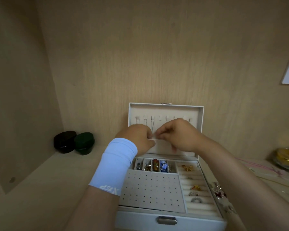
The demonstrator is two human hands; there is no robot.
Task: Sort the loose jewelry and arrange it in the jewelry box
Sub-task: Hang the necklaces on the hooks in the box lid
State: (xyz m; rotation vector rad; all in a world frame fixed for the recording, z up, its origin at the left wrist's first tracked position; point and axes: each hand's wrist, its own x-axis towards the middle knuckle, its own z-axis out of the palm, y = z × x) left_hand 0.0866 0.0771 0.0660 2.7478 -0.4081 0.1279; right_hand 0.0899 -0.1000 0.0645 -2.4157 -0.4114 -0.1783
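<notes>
A white jewelry box (170, 217) stands open on the wooden shelf, its lid (200, 117) upright against the back wall. Thin necklaces (151, 123) hang from hooks inside the lid. My left hand (137, 139), with a light blue sleeve on the wrist, and my right hand (178, 135) meet in front of the lid, fingertips pinched together on something small and pale that I cannot identify. Below them, small compartments hold colourful earrings (157, 165). Several rings (194, 194) sit in the ring rolls on the right. The perforated stud pad (150, 190) is bare.
Two round lidded cases, one dark brown (64, 141) and one dark green (84, 143), sit at the back left. Loose jewelry (219, 194) lies just right of the box. A glass bowl with gold items (287, 158) and a pink cord (257, 165) are at far right.
</notes>
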